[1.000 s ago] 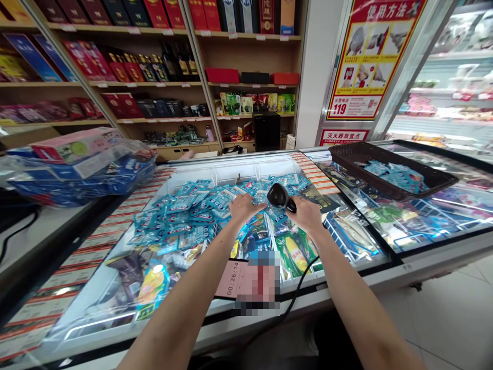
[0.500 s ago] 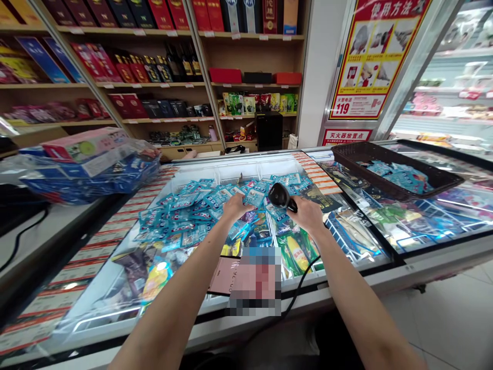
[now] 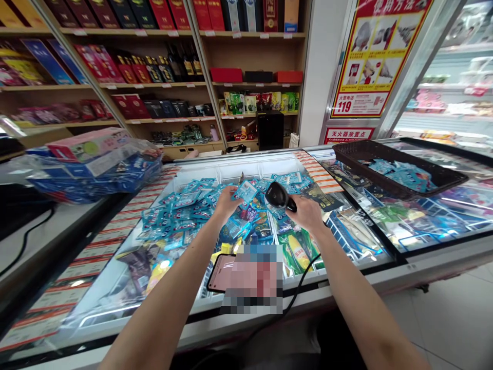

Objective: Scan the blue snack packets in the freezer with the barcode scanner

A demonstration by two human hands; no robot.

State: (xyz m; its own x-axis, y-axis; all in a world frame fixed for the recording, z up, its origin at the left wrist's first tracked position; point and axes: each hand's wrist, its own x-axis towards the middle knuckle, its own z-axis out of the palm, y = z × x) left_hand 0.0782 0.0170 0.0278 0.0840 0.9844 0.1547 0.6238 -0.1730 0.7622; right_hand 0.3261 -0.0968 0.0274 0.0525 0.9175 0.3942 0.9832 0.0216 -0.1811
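Note:
My left hand (image 3: 227,202) pinches a small blue packet (image 3: 246,192) by its left edge, with the packet's printed face turned up. Wrapped round the handle of a black barcode scanner (image 3: 276,195), my right hand (image 3: 306,211) holds it just right of the packet, its head pointing left toward it. A heap of similar blue packets (image 3: 185,211) spreads over the glass lid of the freezer, beneath and to the left of my left hand. The scanner's black cable (image 3: 298,288) runs down toward the freezer's front edge.
A phone (image 3: 221,273), partly blurred out, lies near the front edge. At right, a dark brown tray (image 3: 346,156) holds more blue packets. Plastic-wrapped boxes (image 3: 92,167) stand at left. Frozen goods show through the glass; stocked shelves (image 3: 154,85) rise behind.
My left hand has drawn slightly left and lifted a blue packet, now clearly seen between the fingers. The scanner has shifted a little left, closer to the packet.

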